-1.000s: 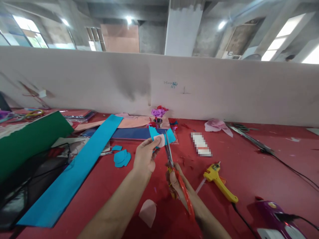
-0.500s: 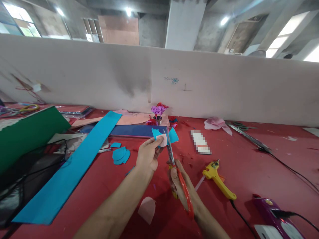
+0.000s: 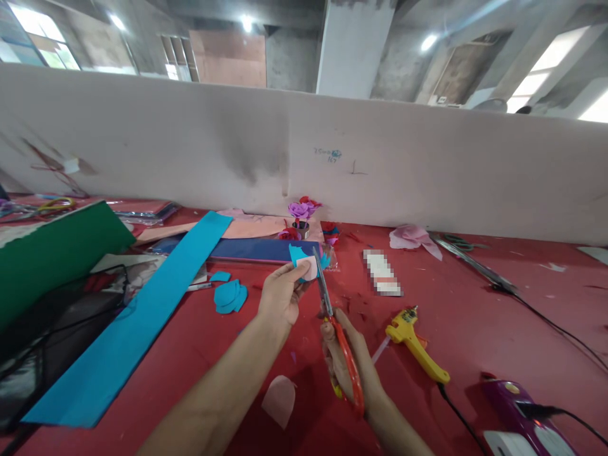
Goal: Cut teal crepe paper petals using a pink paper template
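My left hand (image 3: 281, 296) pinches a small piece of blue paper (image 3: 299, 254) together with a pale pink petal-shaped template (image 3: 310, 270), held just above the red table (image 3: 475, 316). My right hand (image 3: 346, 364) grips red-handled scissors (image 3: 342, 348), fingers closed through the loops. The blades point up and away and meet the blue paper beside the template. A loose pink petal piece (image 3: 280, 399) lies on the table under my left forearm.
A long blue paper strip (image 3: 142, 323) and cut blue petals (image 3: 230, 296) lie to the left, by green paper (image 3: 52, 253). A yellow glue gun (image 3: 417, 345) and a purple device (image 3: 522, 411) with cables sit right. Small paper flowers (image 3: 301, 212) stand by the white partition wall.
The scissors have cut further through the blue paper; the blue flap right of the blades has shrunk and dropped away. My right hand has drawn slightly back toward me.
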`<action>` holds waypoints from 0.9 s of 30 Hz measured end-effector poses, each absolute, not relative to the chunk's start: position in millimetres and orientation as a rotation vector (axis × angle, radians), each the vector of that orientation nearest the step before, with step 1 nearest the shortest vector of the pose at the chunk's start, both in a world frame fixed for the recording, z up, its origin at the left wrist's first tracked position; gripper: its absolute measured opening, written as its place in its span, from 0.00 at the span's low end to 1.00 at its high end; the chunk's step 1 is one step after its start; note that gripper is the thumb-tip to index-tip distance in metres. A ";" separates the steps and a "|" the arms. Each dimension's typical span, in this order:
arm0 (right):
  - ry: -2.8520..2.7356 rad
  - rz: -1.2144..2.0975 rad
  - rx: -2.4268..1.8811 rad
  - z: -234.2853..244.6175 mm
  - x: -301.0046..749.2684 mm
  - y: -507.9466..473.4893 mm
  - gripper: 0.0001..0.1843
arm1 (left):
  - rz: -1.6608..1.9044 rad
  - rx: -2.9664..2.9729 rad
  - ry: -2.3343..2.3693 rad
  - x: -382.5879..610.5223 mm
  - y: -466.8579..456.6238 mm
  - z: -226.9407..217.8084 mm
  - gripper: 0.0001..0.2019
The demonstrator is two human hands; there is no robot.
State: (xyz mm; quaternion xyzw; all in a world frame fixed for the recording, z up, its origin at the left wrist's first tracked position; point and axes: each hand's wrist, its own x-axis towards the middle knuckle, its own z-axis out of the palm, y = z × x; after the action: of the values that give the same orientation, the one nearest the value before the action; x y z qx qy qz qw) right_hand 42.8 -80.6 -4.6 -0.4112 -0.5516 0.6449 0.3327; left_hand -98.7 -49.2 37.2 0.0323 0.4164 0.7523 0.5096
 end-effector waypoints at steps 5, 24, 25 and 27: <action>-1.315 1.892 -0.922 -3.6 49.4 -70.5 0.30 | 1.719 0.133 1.127 -109.0 -56.5 35.4 0.10; -1.973 1.924 -1.019 27.9 64.1 -83.6 0.25 | 1.640 0.462 1.198 -152.6 -113.7 0.7 0.26; -2.020 1.899 -1.010 28.1 64.3 -83.1 0.24 | 1.638 0.457 1.195 -150.2 -114.6 1.5 0.26; -2.075 1.836 -0.995 27.1 64.2 -82.1 0.22 | 1.649 0.454 1.179 -146.1 -116.2 3.1 0.25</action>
State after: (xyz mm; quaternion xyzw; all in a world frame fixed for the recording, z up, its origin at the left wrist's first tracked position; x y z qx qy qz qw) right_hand 64.2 -82.1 27.1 -0.3362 -0.7014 0.6207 0.0987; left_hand -146.1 -116.2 3.1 0.1885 0.4893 0.6839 0.5074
